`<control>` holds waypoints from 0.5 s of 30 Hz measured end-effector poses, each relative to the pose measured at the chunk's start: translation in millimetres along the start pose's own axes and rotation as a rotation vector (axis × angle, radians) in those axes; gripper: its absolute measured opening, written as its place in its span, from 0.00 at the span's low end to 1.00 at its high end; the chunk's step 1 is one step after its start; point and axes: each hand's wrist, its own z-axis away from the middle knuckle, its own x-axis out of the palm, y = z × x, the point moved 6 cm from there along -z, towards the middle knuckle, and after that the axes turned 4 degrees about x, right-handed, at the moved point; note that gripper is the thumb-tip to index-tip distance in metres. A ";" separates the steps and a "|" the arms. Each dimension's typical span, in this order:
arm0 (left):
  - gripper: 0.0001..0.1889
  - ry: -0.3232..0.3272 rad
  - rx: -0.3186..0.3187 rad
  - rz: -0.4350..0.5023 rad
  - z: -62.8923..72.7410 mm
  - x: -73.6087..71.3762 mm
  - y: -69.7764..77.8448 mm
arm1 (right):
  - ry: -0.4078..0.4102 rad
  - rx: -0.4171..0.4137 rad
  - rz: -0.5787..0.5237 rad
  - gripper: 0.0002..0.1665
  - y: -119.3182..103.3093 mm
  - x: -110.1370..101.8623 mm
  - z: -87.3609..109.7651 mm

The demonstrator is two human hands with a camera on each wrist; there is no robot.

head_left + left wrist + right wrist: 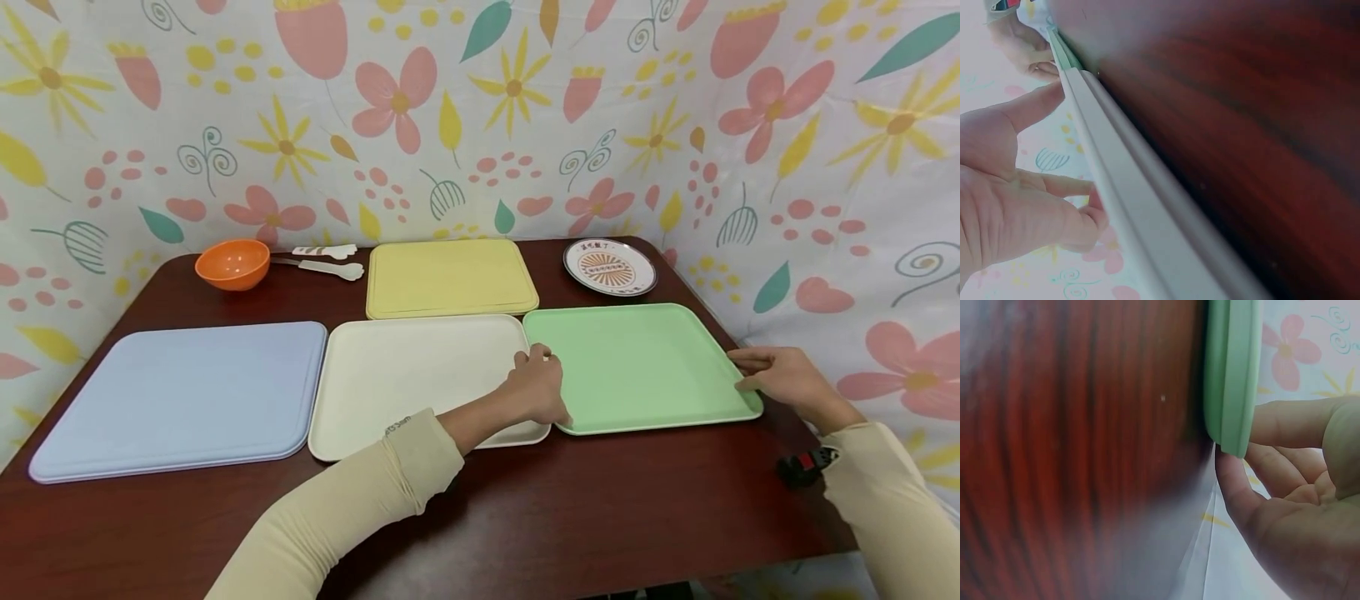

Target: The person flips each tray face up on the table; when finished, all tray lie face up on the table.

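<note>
A green tray (637, 362) lies flat at the right of the table, beside a white tray (412, 375). My left hand (538, 387) is at the seam between them, curled at the green tray's left rim with its thumb near the front corner. In the left wrist view the left fingertips go out of sight behind the white tray's edge. At the opposite side my right hand (783, 379) pinches the right rim of the green tray. The right wrist view shows the right hand's fingers (1288, 425) around that green edge.
A blue tray (195, 392) lies at the left, a yellow tray (450, 279) behind the white one. At the back are an orange bowl (234, 267), white-handled utensils (330, 268) and a round plate (609, 268). Patterned cloth (825, 208) borders the table.
</note>
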 end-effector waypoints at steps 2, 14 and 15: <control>0.36 0.001 -0.008 -0.001 1.1 -0.9 -2.2 | -0.006 0.001 0.000 0.39 1.4 0.3 -0.5; 0.39 0.063 0.123 0.166 36.2 -34.7 -30.6 | 0.013 0.016 0.004 0.37 -13.8 -1.8 2.8; 0.39 0.048 0.133 0.223 41.1 -37.8 -35.1 | 0.038 0.018 0.021 0.36 -17.8 -2.8 4.7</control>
